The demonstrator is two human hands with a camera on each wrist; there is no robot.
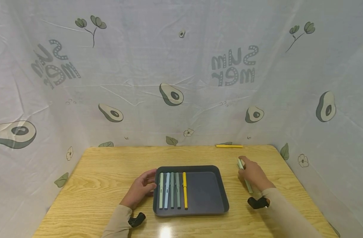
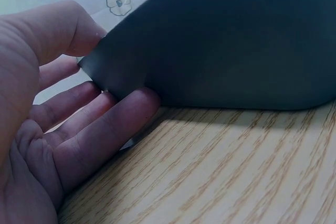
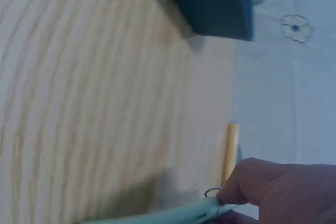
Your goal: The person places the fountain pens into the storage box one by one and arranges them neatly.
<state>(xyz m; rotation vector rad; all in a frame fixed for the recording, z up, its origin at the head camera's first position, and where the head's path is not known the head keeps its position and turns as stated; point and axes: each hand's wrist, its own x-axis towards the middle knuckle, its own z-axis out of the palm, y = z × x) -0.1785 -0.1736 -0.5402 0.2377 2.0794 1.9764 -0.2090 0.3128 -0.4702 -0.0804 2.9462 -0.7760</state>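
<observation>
A dark grey tray (image 1: 205, 211) lies on the wooden table. In its left part several capped pens stand side by side: a pale green pen (image 1: 161, 195), a light blue pen (image 1: 166, 195), two grey-green pens (image 1: 172, 195) and a yellow pen (image 1: 185, 195). My left hand (image 1: 139, 188) rests against the tray's left side; the left wrist view has the thumb at the rim and extended fingers at the outer wall (image 2: 220, 56). To the right of the tray, my right hand (image 1: 253, 172) pinches another pale green pen (image 1: 248, 186) near its clip end.
Another yellow pen (image 1: 229, 146) lies crosswise at the table's back edge. Behind and beside the wooden table (image 1: 110, 165) hangs a pale cloth (image 1: 139, 66) printed with avocados and flowers. Black wrist mounts (image 1: 137, 219) sit at both sleeves.
</observation>
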